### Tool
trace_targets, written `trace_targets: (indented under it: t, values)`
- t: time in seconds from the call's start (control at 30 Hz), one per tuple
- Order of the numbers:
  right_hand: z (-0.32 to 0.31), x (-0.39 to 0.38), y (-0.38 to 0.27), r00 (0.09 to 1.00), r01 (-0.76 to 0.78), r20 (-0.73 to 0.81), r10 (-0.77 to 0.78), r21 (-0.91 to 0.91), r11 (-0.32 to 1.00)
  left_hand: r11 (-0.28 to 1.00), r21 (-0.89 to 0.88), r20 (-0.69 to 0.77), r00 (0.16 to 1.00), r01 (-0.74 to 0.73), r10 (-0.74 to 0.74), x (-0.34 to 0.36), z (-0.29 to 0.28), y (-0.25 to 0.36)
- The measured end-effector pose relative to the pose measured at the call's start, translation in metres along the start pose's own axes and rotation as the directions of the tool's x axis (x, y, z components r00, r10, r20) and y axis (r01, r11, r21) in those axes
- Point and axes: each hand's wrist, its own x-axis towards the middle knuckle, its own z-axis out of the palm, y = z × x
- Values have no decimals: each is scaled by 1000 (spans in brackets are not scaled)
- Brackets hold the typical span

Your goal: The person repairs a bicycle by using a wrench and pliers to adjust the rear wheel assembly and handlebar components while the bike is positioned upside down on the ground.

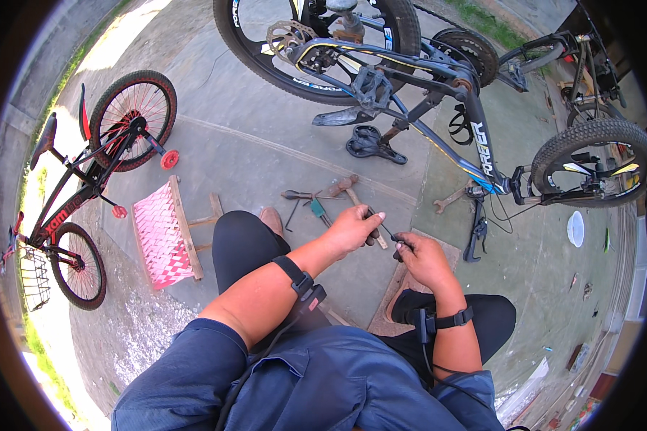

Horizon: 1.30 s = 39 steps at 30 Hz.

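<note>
My left hand and my right hand are in front of me, a short way apart, fingers closed. Between them runs a thin dark rod-like piece, pinched at both ends; its exact kind is too small to make out. Just beyond, a hammer with a wooden handle lies on the ground, its handle end passing behind the hands. Beside it are a screwdriver, a green-handled tool and a dark hex key. A spanner lies to the right.
A large bicycle stands upside down ahead, its saddle on the ground. At left is a small black-and-red bicycle. A pink woven stool lies near my left knee. A white bowl is at right.
</note>
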Motion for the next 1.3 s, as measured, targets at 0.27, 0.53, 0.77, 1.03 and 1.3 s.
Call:
trace_targets:
  t: [0.27,0.53,0.77,1.03,1.3]
  values:
    - [4,1,5,1000,16,-6,-16,-13,1000,998,59,28,1000,8,-10,-1,-1,2]
    - [2,-1,1,1000,20,3,-20,-11,1000,997,75,29,1000,-13,10,-2,-1,2]
    - [-1,-2,-4,1000,15,21,-14,-43,999,996,87,34,999,-34,31,0,0,-1]
    - [1,-1,4,999,27,28,-25,-84,996,995,95,30,1000,-9,6,-3,2,5]
    - [3,-1,5,999,39,40,-36,-91,995,996,84,38,999,-13,10,-3,0,3]
